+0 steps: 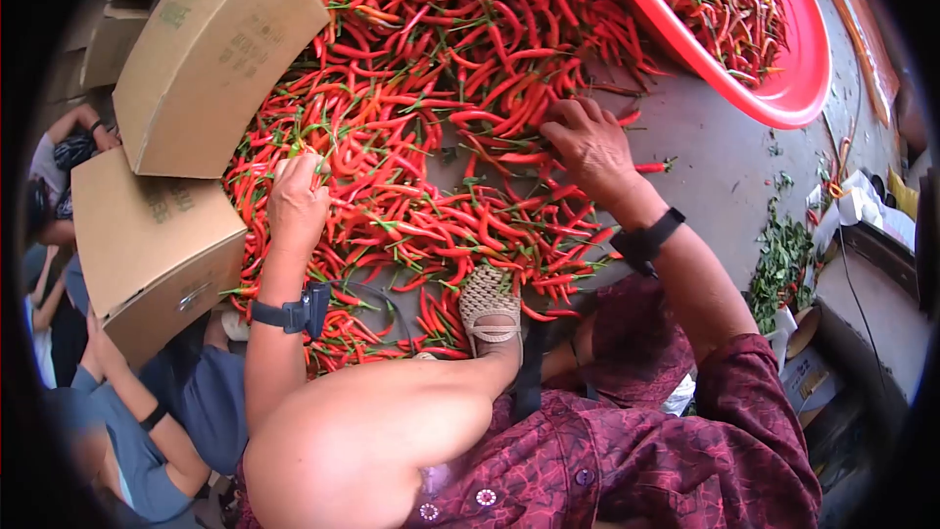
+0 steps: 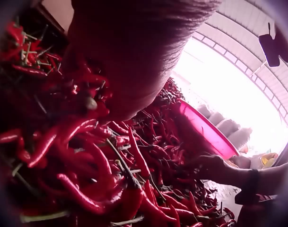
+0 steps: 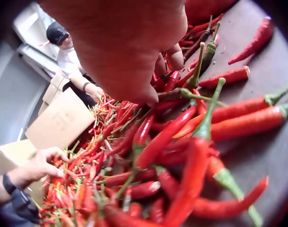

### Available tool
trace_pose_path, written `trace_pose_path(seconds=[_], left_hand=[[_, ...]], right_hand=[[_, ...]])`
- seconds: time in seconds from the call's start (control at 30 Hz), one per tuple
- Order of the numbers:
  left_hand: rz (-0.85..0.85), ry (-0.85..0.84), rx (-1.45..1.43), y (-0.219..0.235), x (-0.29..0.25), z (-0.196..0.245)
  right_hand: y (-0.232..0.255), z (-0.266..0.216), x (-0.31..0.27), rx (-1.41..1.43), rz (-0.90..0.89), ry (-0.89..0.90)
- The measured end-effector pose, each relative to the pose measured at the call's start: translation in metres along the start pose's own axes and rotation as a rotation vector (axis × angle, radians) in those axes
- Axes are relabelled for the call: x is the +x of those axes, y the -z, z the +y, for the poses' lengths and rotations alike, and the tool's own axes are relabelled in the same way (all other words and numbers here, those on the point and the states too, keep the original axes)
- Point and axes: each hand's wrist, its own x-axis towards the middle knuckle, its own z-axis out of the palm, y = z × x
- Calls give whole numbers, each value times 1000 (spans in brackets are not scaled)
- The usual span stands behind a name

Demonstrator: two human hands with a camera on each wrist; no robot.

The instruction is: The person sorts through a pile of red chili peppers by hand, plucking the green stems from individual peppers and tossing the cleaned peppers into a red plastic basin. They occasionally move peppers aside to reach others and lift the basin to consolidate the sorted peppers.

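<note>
Red chili peppers (image 1: pixel 392 206) with green stems lie in a wide heap in front of me. My left hand (image 1: pixel 299 201) is over the left part of the heap, fingers curled, with peppers and green stems at its fingertips. In the left wrist view its fingertips are hidden in shadow behind the hand. My right hand (image 1: pixel 590 145) reaches palm down to the heap's right edge. Its fingers are loosely bent and spread, touching the peppers. From the right wrist, the thumb and fingertips are beside loose chili peppers (image 3: pixel 172 137), the thumb near a dark green stem.
A red plastic basin (image 1: pixel 798 103) of chili peppers stands at the upper right. Two cardboard boxes (image 1: pixel 220 49) border the heap on the left, with other people beyond. My sandalled foot (image 1: pixel 490 309) is at the heap's near edge. Green leaves (image 1: pixel 781 264) litter the floor on the right.
</note>
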Motion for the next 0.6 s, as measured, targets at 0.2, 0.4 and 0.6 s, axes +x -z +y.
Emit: trace_pose_path(seconds=[0.2,0.4,0.6], left_hand=[[-41,97,260,15,-22,13],[79,-222,-161,-11,-6,74],[-284,-13,-23,-59,28,78]], right_hand=[[3,1,-19,97,7,-196],[35,-4,-21,-206,189,-236],[16,-60,4,250,123,-148]])
